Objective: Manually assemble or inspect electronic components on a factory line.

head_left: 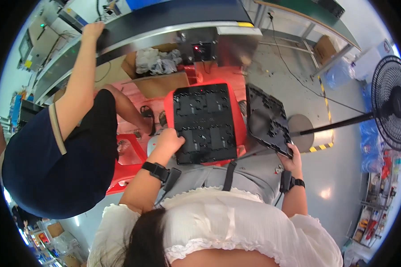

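A black molded plastic tray (205,120) with recessed compartments lies flat on a red stool (240,120) in front of me. My left hand (170,141) is closed at its lower left edge, thumb on top and the other fingers mostly hidden. Off to the right of the stool, a second black plastic tray (268,116) is held tilted by my right hand (291,159), which grips its near corner. Both my wrists wear black straps with small boxes.
A co-worker (58,155) sits at my left, one hand at the conveyor belt (173,22) ahead. Beneath it stands a cardboard box (160,84) with crumpled plastic. A black fan (390,102) on a round base (301,133) stands right. A cable crosses the floor.
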A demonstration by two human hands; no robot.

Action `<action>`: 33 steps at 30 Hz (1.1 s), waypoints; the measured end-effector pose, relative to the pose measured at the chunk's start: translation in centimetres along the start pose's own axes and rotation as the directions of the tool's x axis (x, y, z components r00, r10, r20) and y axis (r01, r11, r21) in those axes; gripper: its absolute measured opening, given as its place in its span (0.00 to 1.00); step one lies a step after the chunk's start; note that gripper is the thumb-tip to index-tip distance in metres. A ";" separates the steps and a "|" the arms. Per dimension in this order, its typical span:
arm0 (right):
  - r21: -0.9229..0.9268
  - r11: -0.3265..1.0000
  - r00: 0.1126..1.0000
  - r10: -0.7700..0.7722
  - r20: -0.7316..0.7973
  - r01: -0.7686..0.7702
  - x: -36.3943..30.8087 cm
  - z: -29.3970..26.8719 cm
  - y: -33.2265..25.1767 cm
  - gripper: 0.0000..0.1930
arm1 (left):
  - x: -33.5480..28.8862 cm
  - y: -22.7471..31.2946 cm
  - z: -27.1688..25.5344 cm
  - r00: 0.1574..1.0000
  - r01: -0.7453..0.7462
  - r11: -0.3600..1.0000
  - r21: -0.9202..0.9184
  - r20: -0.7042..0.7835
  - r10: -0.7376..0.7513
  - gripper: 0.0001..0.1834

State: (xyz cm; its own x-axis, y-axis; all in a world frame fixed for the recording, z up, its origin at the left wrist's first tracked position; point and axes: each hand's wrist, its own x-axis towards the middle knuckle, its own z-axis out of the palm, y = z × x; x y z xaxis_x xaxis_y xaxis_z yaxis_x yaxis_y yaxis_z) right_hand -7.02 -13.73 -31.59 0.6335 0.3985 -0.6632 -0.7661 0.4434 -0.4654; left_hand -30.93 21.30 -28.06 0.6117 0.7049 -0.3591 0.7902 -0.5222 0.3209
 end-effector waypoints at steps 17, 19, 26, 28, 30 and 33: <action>0.001 1.000 0.997 -0.007 0.074 0.006 1.2 -1.4 -0.1 0.11 | -1.2 -1.2 -2.0 0.869 0.321 -0.144 -0.936 0.231 0.438 0.38; -0.007 1.000 0.998 -0.012 0.056 0.013 0.9 -1.6 -0.3 0.11 | -2.1 -1.1 -3.2 0.848 0.285 -0.164 -0.944 0.169 0.502 0.40; 0.011 1.000 0.983 -0.023 0.181 0.021 1.2 -2.6 -0.3 0.11 | -4.4 0.3 -6.6 0.824 0.223 -0.201 -0.954 0.075 0.562 0.44; 0.025 1.000 0.974 -0.023 0.224 0.018 1.2 -2.8 -0.3 0.11 | -4.9 0.7 -7.2 0.828 0.175 -0.199 -0.964 0.035 0.559 0.44; 0.021 1.000 0.988 -0.010 0.153 0.007 1.1 -2.6 -0.4 0.12 | -5.3 1.3 -7.7 0.830 0.132 -0.174 -0.976 0.013 0.558 0.45; 0.023 1.000 0.991 0.003 0.131 -0.006 1.2 -2.2 -0.2 0.13 | -5.6 1.6 -8.1 0.817 0.186 -0.186 -0.965 0.047 0.575 0.45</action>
State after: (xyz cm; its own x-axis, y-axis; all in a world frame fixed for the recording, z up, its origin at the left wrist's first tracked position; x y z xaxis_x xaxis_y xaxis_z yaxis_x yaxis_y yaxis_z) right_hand -6.34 -15.12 -33.64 0.6401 0.5019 -0.5817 -0.7671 0.4591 -0.4481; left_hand -33.43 20.45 -18.45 0.9559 0.2526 -0.1495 -0.0704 0.6915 0.7189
